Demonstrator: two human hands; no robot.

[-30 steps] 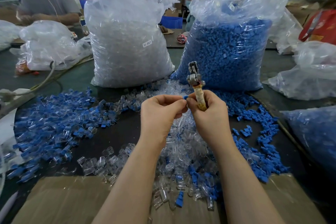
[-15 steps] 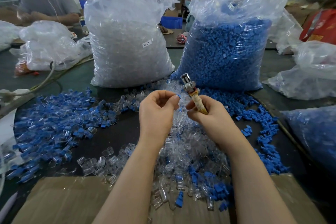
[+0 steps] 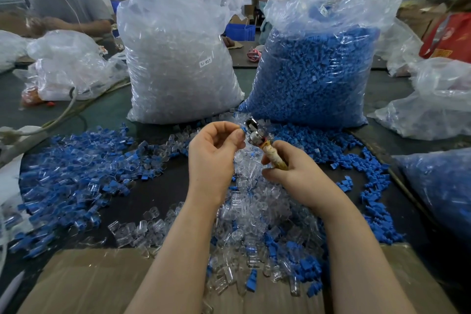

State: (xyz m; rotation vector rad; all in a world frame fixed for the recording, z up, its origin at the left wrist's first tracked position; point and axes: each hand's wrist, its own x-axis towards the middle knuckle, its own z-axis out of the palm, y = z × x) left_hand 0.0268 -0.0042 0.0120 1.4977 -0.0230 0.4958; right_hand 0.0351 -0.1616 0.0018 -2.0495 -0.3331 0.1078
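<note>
My right hand grips a small hand tool by its taped yellowish handle; the tool's metal head points up and to the left. My left hand pinches a small blue plastic piece between thumb and fingertips, right at the metal head. Both hands hover above a heap of clear plastic caps on the dark table. Loose blue pieces lie to the right. A spread of joined blue-and-clear parts covers the left side.
Two tall bags stand behind the hands, one of clear caps and one of blue pieces. More bags sit at both sides. A cardboard sheet lies at the near edge. A person works at the far left, and a cable runs across.
The tool has tilted from upright to leaning left. My right hand dropped lower and rightward; my left hand rose, and its fingertips now meet the tool's head with the blue piece.
</note>
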